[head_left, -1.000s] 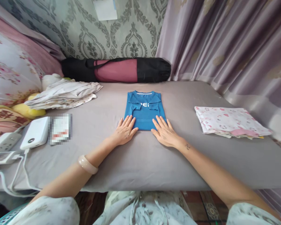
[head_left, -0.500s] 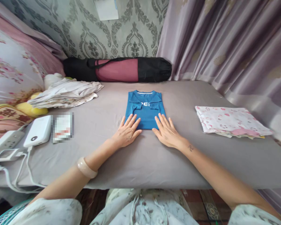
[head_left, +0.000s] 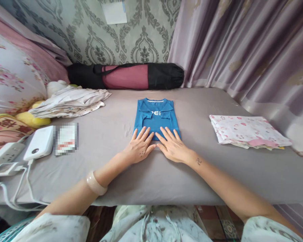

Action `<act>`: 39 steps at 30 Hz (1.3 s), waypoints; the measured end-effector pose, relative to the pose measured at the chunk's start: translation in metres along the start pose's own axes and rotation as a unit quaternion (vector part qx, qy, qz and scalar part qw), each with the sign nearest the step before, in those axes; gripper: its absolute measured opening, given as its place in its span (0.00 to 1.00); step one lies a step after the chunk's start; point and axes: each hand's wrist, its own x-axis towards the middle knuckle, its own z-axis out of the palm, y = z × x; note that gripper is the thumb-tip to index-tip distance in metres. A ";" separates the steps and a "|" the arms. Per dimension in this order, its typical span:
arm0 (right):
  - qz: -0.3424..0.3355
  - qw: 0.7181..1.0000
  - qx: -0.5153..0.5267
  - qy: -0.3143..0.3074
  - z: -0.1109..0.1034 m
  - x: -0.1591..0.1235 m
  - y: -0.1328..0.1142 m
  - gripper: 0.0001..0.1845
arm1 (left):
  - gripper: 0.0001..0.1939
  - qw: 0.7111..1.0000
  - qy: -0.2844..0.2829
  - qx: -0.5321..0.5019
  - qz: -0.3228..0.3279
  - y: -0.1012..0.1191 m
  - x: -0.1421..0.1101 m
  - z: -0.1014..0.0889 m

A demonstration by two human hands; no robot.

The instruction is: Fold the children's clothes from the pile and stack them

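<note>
A grey bed sheet (head_left: 131, 174) is spread flat, the folded blue shirt (head_left: 155, 116) is laid at its middle, and its near edge is pressed by the left hand (head_left: 140, 148) and right hand (head_left: 173, 147), fingers flat and unclenched

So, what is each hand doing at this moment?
Left hand: open, flat, fingers on the near edge of the blue shirt.
Right hand: open, flat, same edge, holding nothing.

Both hands flat, palms down: left hand (head_left: 139, 148), right hand (head_left: 173, 147), thumbs nearly touching.
</note>
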 end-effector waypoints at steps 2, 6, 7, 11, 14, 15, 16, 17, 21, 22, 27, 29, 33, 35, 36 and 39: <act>-0.024 1.000 0.003 -0.002 -0.001 -0.003 -0.005 0.33 | 0.34 1.000 0.000 0.003 -0.002 0.001 -0.008 0.000; -0.037 0.999 0.007 -0.027 0.000 -0.006 -0.012 0.32 | 0.36 0.999 -0.045 0.001 -0.005 0.000 -0.018 0.005; -0.036 0.999 0.007 -0.030 0.000 -0.006 -0.012 0.32 | 0.36 0.999 -0.046 0.004 -0.005 0.000 -0.019 0.005; -0.037 0.999 0.008 -0.038 -0.004 -0.003 -0.011 0.31 | 0.35 0.999 -0.034 0.014 -0.008 0.002 -0.016 0.001; -0.028 0.999 -0.003 -0.017 -0.004 0.002 -0.007 0.30 | 0.31 1.000 -0.013 0.012 -0.006 -0.001 -0.007 -0.003; -0.022 1.000 -0.007 -0.009 -0.003 0.004 -0.006 0.30 | 0.30 1.000 -0.011 0.011 -0.008 -0.003 -0.003 -0.003; -0.017 1.000 -0.010 -0.004 -0.001 0.005 -0.005 0.30 | 0.29 1.000 -0.016 0.009 -0.009 -0.005 0.000 -0.002; -0.013 1.000 -0.010 -0.004 0.001 0.006 -0.004 0.30 | 0.29 1.000 -0.023 0.008 -0.012 -0.007 0.002 -0.001; -0.009 1.000 -0.001 -0.015 0.005 0.009 -0.002 0.30 | 0.29 0.999 -0.040 0.012 -0.015 -0.013 0.006 0.003; -0.010 1.000 0.001 -0.019 0.005 0.009 -0.002 0.30 | 0.29 0.999 -0.042 0.013 -0.013 -0.013 0.007 0.003; 0.004 1.000 0.016 -0.020 0.001 0.010 0.009 0.32 | 0.29 1.000 -0.022 0.008 -0.017 -0.019 0.010 -0.001; 0.030 0.999 0.006 0.011 0.003 0.011 0.018 0.32 | 0.30 0.999 -0.004 0.006 -0.034 -0.024 0.011 0.001; 0.058 0.998 -0.001 0.015 0.011 0.013 0.029 0.34 | 0.30 0.999 -0.032 -0.004 -0.043 -0.036 0.012 0.008; 0.062 0.998 0.001 0.006 0.013 0.013 0.030 0.35 | 0.30 0.998 -0.045 -0.007 -0.041 -0.038 0.013 0.010; 0.064 0.998 0.003 0.004 0.013 0.013 0.030 0.35 | 0.30 0.998 -0.047 -0.008 -0.041 -0.039 0.013 0.009; 0.062 0.998 0.019 -0.013 0.009 0.013 0.033 0.36 | 0.32 0.997 -0.056 -0.021 -0.042 -0.040 0.014 0.005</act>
